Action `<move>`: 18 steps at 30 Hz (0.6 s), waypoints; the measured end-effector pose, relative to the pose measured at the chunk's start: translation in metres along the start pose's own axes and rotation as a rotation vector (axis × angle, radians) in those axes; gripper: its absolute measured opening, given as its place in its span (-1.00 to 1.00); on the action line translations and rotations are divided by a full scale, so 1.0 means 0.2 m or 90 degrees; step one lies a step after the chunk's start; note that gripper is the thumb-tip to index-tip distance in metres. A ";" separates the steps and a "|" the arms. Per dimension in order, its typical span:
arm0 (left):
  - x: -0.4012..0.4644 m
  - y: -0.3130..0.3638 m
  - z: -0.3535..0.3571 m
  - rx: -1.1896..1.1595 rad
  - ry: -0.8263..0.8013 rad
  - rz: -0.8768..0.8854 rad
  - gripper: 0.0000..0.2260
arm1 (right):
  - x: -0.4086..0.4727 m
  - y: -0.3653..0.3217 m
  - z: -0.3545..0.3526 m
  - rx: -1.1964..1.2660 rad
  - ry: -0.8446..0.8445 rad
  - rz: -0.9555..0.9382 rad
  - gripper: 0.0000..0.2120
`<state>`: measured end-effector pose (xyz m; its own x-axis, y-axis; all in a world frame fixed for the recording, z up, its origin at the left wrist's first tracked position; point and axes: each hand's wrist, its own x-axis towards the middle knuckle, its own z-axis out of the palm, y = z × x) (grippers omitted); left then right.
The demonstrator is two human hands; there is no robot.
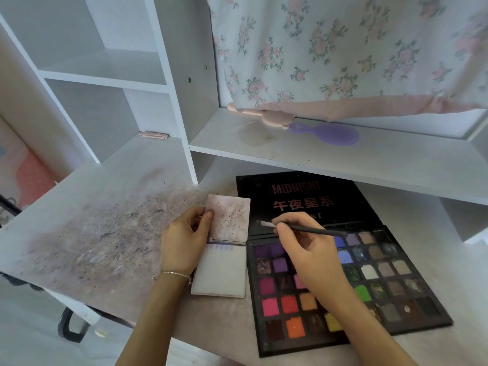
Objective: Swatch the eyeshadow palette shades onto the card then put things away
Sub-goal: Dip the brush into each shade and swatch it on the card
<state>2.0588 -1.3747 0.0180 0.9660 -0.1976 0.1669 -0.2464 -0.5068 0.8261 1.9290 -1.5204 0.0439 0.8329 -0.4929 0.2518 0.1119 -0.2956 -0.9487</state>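
Between the hands, the card (pixel 221 249) lies on the counter (pixel 105 233); left hand (pixel 184 241) pinches its top flap, right hand (pixel 306 249) grips brush (pixel 303 228) over the open palette (pixel 383 286). Swatching underway; next, load a shade.

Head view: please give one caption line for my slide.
Right hand holds brush above open eyeshadow palette; left hand steadies card.

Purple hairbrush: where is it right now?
In the head view, the purple hairbrush lies on the white shelf above the eyeshadow palette, beside a pink brush.
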 end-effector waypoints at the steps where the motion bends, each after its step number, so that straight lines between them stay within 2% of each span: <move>1: 0.00 0.00 0.00 0.010 0.003 -0.004 -0.86 | -0.01 0.00 -0.03 -0.004 0.010 0.002 -0.80; 7: -0.01 0.02 0.04 0.047 0.036 -0.018 -0.84 | -0.08 0.04 -0.28 -0.012 0.101 0.063 -0.77; 11: -0.03 0.01 0.05 0.043 0.079 -0.005 -0.83 | -0.09 0.07 -0.42 -0.059 0.154 0.059 -0.76; 18: -0.03 0.01 0.06 0.032 0.066 0.010 -0.83 | -0.09 0.12 -0.58 -0.161 0.259 0.056 -0.72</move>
<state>2.0514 -1.3840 0.0127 0.9643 -0.1186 0.2369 -0.2627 -0.5457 0.7958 1.8543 -1.6132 0.0387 0.5486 -0.7895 0.2752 -0.1260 -0.4034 -0.9063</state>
